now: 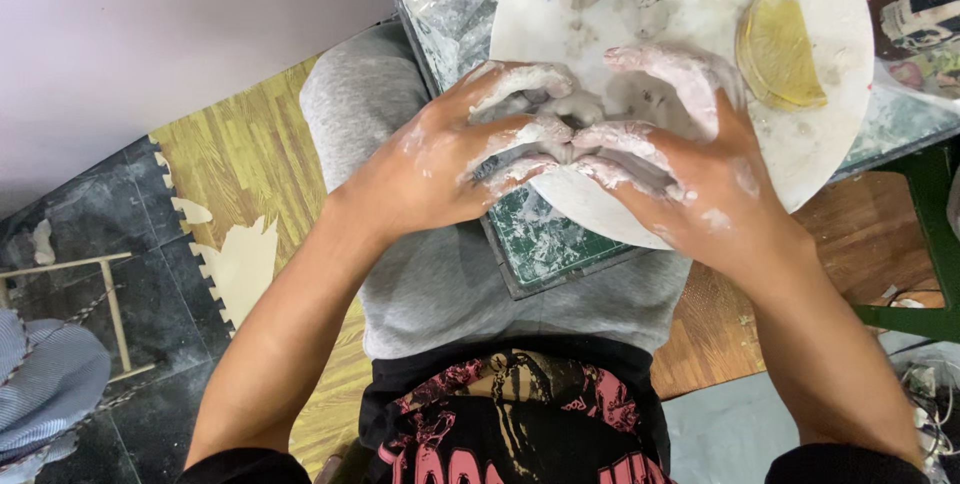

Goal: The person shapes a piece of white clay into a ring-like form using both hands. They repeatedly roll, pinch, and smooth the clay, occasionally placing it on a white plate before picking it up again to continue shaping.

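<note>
On the round board over the lap, left hand and right hand curl their fingers loosely around a clay lump, mid-shaping it; next seems steady, even squeezing.

I take this for a home craft corner, probably: a clay-smeared round board on a green cutting mat, foam wood-print floor tiles, a plain wall.
</note>
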